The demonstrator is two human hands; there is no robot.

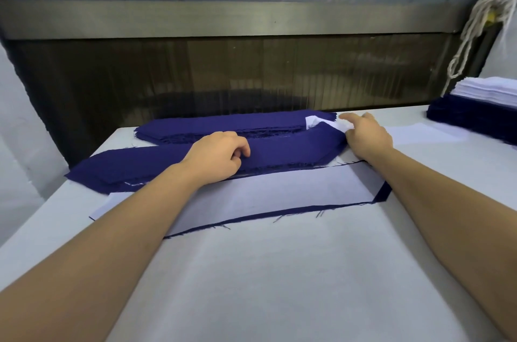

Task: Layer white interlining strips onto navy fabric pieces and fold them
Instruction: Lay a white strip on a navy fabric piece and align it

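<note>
Right hand (366, 134), at about one o'clock on the table (279, 285), pinches the end of a white interlining strip (314, 121) between thumb and forefinger, at the right end of the nearer navy pile (293, 150). Left hand (218, 155) rests on that pile at eleven o'clock with fingers curled; whether it grips the cloth cannot be told. A farther navy pile (223, 123) lies just beyond, at twelve. Nearer the person, a second white strip (265, 196) lies flat on a single navy piece (382, 193), whose edge shows along the near and right sides. At two o'clock sits a stack of white cut pieces (486, 92) atop navy ones (470, 117).
</note>
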